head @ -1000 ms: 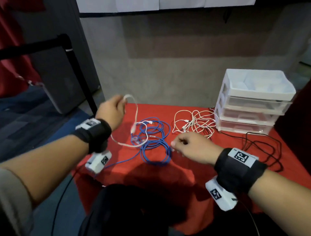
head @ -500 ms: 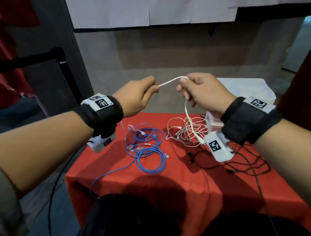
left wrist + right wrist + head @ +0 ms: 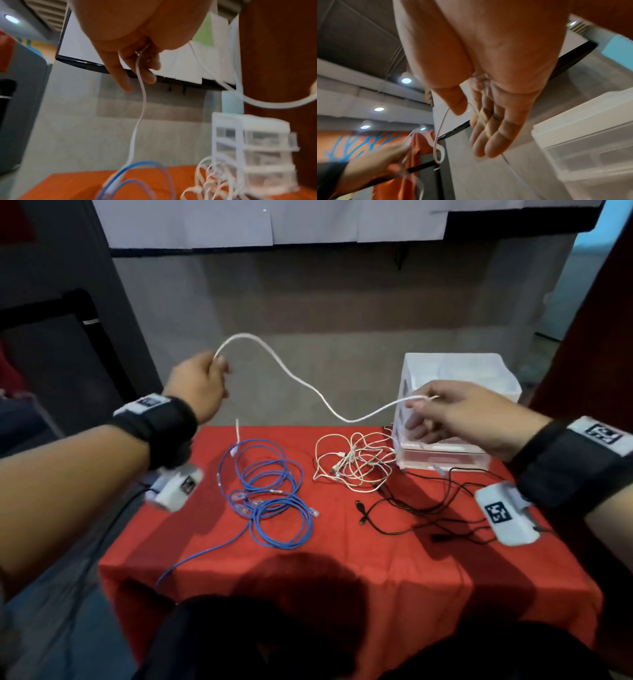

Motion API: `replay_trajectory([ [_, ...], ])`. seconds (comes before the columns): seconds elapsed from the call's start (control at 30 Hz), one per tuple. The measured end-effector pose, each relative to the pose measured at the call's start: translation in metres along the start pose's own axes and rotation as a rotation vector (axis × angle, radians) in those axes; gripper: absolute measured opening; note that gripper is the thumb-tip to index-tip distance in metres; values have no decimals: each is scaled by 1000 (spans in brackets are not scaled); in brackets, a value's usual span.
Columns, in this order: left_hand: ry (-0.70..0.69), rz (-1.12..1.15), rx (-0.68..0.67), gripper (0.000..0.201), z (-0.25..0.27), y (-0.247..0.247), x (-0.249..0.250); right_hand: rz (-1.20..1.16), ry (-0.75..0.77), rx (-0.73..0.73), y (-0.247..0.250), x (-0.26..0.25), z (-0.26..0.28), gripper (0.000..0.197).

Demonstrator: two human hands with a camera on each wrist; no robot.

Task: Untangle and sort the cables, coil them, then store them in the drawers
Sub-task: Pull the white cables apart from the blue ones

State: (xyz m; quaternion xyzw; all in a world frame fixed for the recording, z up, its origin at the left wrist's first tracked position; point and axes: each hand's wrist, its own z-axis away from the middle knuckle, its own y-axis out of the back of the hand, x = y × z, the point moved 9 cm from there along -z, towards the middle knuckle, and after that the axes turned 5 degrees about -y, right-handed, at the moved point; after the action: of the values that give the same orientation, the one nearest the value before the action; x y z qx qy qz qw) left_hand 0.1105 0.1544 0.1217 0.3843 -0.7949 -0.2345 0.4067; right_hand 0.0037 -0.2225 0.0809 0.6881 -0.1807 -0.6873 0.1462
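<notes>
A white cable arcs in the air between both hands above the red table. My left hand grips one part of it, and its loose tail hangs down toward the blue cables. My right hand pinches the cable between thumb and index finger, the other fingers straight. On the table lie a blue cable coil, a tangle of cream cables and a black cable. The white drawer unit stands at the back right, partly behind my right hand.
A blue cable end trails toward the table's front left edge. A grey wall stands behind the table, and a dark post at the left. Dark shadow covers the front of the cloth.
My hands were close together half a second ago; they have drawn apart, left hand leftward, right hand rightward and lower, and the white cable now sags between them.
</notes>
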Motion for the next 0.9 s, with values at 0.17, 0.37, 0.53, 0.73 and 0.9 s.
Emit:
replay_trajectory([
  [0.17, -221, 113, 55, 42, -9, 6, 119, -107, 109, -182, -75, -40, -2, 54],
  [0.37, -428, 252, -114, 37, 21, -26, 206, -236, 223, -157, -100, -90, -26, 26],
  [0.53, -302, 444, -215, 46, 17, -52, 155, -83, 197, -74, -88, -74, -50, 27],
  [0.73, -108, 165, -387, 39, 43, -94, 31, 12, 146, 111, -37, -51, -94, 28],
  [0.9, 18, -124, -643, 25, 87, -132, -63, 332, -6, 142, -29, 0, -138, 31],
])
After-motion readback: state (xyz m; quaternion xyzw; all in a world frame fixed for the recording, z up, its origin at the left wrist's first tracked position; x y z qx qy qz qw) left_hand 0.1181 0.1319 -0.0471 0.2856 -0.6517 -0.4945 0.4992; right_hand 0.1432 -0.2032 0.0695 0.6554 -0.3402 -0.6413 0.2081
